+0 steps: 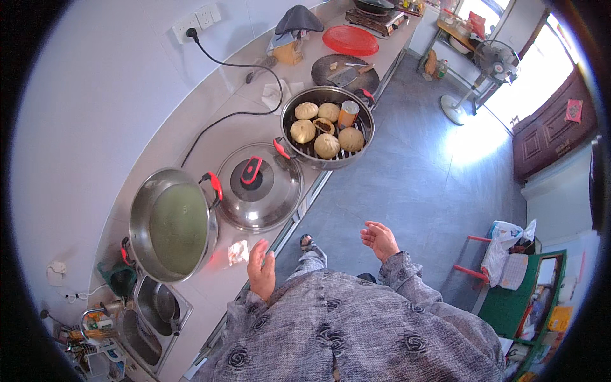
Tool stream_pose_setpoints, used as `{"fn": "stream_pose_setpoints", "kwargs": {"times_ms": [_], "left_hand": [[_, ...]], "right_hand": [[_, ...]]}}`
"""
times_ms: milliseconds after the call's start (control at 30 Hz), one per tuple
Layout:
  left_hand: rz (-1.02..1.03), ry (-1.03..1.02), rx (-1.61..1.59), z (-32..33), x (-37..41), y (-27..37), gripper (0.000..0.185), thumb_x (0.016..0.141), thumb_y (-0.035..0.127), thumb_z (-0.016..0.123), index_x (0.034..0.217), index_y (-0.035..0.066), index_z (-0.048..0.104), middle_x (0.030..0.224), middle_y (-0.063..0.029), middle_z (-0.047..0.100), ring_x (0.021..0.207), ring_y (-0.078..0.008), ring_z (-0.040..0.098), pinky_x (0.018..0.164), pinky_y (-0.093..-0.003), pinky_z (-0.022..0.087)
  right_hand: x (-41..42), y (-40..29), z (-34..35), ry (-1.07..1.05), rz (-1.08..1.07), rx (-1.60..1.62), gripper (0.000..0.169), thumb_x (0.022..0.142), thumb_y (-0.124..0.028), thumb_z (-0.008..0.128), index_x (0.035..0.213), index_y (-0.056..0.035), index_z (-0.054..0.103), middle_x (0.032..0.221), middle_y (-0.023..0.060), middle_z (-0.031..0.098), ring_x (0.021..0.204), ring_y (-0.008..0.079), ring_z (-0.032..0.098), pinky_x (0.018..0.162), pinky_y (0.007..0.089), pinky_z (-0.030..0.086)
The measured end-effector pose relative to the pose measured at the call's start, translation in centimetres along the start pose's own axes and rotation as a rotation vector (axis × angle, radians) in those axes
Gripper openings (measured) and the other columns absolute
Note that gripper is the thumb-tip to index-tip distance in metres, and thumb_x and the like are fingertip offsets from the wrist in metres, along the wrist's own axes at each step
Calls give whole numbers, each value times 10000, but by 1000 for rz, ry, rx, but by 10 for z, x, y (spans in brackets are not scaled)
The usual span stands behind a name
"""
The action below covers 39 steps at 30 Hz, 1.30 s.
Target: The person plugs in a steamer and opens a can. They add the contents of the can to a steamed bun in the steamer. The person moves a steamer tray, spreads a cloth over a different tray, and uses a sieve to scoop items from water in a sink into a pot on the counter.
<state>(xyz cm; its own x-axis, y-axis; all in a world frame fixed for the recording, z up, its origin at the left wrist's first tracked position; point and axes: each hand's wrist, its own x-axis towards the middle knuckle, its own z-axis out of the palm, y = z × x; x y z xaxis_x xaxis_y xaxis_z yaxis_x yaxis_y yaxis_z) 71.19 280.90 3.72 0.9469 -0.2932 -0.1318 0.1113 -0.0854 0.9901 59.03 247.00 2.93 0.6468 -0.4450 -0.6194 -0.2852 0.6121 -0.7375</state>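
Note:
My left hand point(262, 273) is raised by the counter's front edge with nothing in it, thumb apart from the fingers. A small crumpled packet point(238, 252) lies on the counter beside it. My right hand point(380, 241), also holding nothing, hovers over the floor with its fingers loosely bent. Ahead stands a steel steamer tier point(321, 164) with red handles. Inside are several steamed buns point(327, 145), an opened bun with dark filling point(324, 126) and an orange can point(348, 114). A glass lid point(229, 205) lies near it. Farther left, a steel pot point(141, 210) contains greenish liquid point(179, 229).
A cleaver point(342, 76) rests on a round chopping board point(322, 71). Behind it are a red plastic cover point(351, 40) and a gas stove point(377, 21). A black cord point(234, 114) crosses the counter. The sink point(138, 336) is lower left; a standing fan point(494, 59) is across the room.

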Motion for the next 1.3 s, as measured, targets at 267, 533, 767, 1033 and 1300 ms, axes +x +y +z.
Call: {"fn": "stream_pose_setpoints", "kwargs": {"times_ms": [267, 533, 767, 1033, 1300], "left_hand": [[-148, -47, -246, 72, 124, 2, 407, 922, 130, 581, 1280, -34, 481, 1272, -128, 533, 1192, -187, 484, 1024, -294, 358], [-352, 109, -352, 124, 213, 23, 511, 897, 225, 619, 1335, 14, 461, 1285, -66, 517, 1161, -160, 473, 991, -331, 350], [-425, 354, -356, 157, 264, 16, 400, 900, 247, 580, 1259, 80, 523, 1064, 30, 543, 950, -95, 482, 821, -279, 358], [-393, 500, -320, 169, 300, 3, 291, 909, 246, 576, 1128, 54, 587, 873, 24, 564, 766, -85, 484, 683, -251, 382], [-332, 620, -40, 170, 317, -31, 302, 848, 204, 653, 1008, -40, 576, 813, -77, 587, 746, -150, 541, 677, -319, 438]], "right_hand": [[77, -74, -7, 38, -29, -6, 319, 928, -150, 503, 1203, 12, 505, 883, 84, 618, 779, 182, 609, 698, 311, 512], [191, -175, -3, 87, -251, -49, 357, 940, -177, 507, 1247, 2, 470, 918, 92, 608, 805, 183, 606, 682, 296, 508], [322, -274, 4, 57, -300, -227, 449, 935, -262, 537, 1317, -61, 414, 1076, 52, 550, 984, 171, 532, 836, 354, 444], [419, -316, 37, -227, -130, -8, 251, 970, -289, 515, 1033, -52, 569, 878, 73, 605, 819, 173, 565, 733, 308, 460], [432, -325, 54, -310, -75, -75, 304, 959, -322, 552, 953, -20, 583, 826, 72, 648, 672, 145, 571, 608, 276, 465]]}}
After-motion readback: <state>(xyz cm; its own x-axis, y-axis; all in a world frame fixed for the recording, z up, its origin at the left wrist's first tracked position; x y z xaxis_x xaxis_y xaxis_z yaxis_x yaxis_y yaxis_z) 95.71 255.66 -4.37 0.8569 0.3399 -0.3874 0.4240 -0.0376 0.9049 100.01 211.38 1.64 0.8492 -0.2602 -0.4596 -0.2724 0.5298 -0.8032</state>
